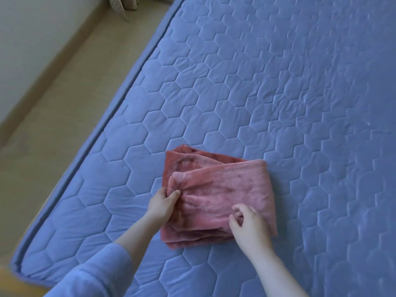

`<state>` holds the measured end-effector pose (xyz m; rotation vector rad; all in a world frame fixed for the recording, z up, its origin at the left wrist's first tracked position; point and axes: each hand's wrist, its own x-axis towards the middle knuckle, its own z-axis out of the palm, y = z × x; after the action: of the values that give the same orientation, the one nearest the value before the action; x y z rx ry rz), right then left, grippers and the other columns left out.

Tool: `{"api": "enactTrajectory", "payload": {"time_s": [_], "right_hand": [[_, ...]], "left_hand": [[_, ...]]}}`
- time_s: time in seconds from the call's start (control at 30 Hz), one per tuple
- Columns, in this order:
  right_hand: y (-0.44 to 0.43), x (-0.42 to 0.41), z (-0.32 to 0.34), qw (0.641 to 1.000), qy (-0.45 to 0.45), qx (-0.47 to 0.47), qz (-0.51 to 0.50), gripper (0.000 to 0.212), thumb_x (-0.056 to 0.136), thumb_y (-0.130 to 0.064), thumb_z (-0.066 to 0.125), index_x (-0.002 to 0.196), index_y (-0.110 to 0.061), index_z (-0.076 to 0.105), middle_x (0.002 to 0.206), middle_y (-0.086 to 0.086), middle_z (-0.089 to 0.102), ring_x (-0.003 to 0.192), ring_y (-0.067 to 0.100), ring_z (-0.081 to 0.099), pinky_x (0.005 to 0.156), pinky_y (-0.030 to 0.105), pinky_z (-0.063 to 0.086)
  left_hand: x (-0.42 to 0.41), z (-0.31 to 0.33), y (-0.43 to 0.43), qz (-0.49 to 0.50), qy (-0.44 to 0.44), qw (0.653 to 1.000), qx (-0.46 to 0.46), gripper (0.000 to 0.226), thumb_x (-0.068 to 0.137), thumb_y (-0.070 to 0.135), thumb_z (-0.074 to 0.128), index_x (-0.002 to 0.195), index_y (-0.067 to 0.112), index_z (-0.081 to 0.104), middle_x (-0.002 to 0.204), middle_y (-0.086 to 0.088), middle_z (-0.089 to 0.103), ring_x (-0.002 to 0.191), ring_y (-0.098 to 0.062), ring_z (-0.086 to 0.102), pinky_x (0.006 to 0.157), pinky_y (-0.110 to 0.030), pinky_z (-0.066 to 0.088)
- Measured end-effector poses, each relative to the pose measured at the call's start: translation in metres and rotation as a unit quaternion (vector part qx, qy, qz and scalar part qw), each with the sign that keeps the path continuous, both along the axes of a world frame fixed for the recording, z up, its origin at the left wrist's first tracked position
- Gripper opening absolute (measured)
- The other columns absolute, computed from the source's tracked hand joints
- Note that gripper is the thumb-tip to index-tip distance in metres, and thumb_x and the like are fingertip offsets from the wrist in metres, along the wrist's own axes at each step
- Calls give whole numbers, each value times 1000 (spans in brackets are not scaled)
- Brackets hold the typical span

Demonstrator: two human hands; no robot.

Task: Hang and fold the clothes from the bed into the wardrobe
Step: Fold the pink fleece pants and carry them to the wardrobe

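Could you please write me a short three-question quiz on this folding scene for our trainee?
1. True or false: the pink garment lies spread out in a single layer on the blue mattress.
2. The left hand and right hand both touch the garment. Which pinches the top layer's left edge? A) left B) right C) both
3. Fill in: the mattress quilting forms ___ shapes.
Key: 1 false, it is folded in layers; 2 A; 3 hexagon.
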<state>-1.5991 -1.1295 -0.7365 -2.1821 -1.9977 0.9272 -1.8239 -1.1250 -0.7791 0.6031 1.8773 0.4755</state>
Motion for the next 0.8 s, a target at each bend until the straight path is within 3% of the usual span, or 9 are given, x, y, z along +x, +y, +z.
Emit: {"api": "enactTrajectory", "payload": {"time_s": [0.1, 0.23, 0.3, 0.37, 0.43, 0.47, 0.57, 0.63, 0.8], "right_hand": [[-4, 9, -7, 990, -83, -103, 48, 14, 91, -29, 55, 103, -25, 59, 95, -6, 66, 99, 19, 60, 86, 30, 46], [-1, 11, -13, 986, -60, -153, 20, 10, 90, -35, 57, 90, -25, 59, 85, -7, 70, 91, 17, 64, 75, 28, 47], [3, 15, -13, 985, -46, -163, -11, 20, 86, -41, 63, 78, -23, 60, 75, -7, 68, 81, 16, 64, 68, 28, 46], [7, 23, -10, 994, -57, -77, -49, 28, 80, -46, 69, 70, -22, 60, 70, -5, 64, 76, 19, 61, 66, 30, 45], [13, 32, -11, 991, -87, 59, -88, 28, 74, -44, 77, 84, -22, 64, 88, 3, 63, 90, 28, 58, 76, 35, 46], [17, 37, -14, 986, -89, 79, -118, 43, 71, -42, 80, 101, -18, 63, 102, 9, 61, 100, 33, 56, 84, 38, 46], [32, 51, -25, 975, 19, -41, -219, 94, 67, -43, 84, 141, -10, 38, 137, 15, 48, 126, 33, 47, 101, 40, 41], [41, 58, -37, 963, 58, -118, -237, 104, 66, -48, 84, 146, -10, 29, 143, 12, 46, 130, 31, 46, 102, 37, 39], [54, 68, -57, 950, 69, -179, -245, 99, 57, -50, 89, 132, -10, 37, 136, 13, 52, 123, 31, 52, 91, 32, 39]], "left_hand": [[3, -4, -1, -14, 34, 999, -8, 28, 96, 33, 53, 99, 6, 56, 88, -4, 60, 97, -30, 57, 76, -33, 39], [12, -7, -7, -1, 74, 997, 3, 24, 95, 34, 55, 92, 11, 53, 87, -4, 59, 96, -32, 58, 75, -35, 41], [13, -10, -8, 9, 114, 993, 13, 31, 91, 38, 60, 100, 10, 54, 101, -10, 60, 104, -33, 56, 86, -40, 44], [13, -12, -6, 12, 139, 990, -3, 52, 87, 44, 64, 121, 7, 51, 120, -16, 56, 118, -35, 49, 101, -44, 40], [10, -15, -5, 32, 106, 994, -26, 74, 83, 49, 68, 135, 3, 42, 131, -16, 51, 124, -34, 47, 103, -41, 39], [9, -16, -5, 48, 81, 995, -38, 77, 81, 50, 70, 135, 3, 42, 129, -13, 53, 120, -32, 50, 99, -38, 40], [4, -18, -6, 82, 24, 994, -61, 58, 76, 51, 75, 113, 15, 48, 99, 3, 55, 95, -21, 52, 83, -30, 39], [0, -21, -6, 76, -5, 995, -71, 58, 72, 53, 78, 107, 15, 52, 101, 2, 60, 94, -21, 56, 84, -33, 45], [-7, -14, -4, 56, -46, 995, -75, 68, 50, 53, 74, 103, 13, 62, 101, -5, 68, 94, -22, 65, 82, -37, 54]]}}
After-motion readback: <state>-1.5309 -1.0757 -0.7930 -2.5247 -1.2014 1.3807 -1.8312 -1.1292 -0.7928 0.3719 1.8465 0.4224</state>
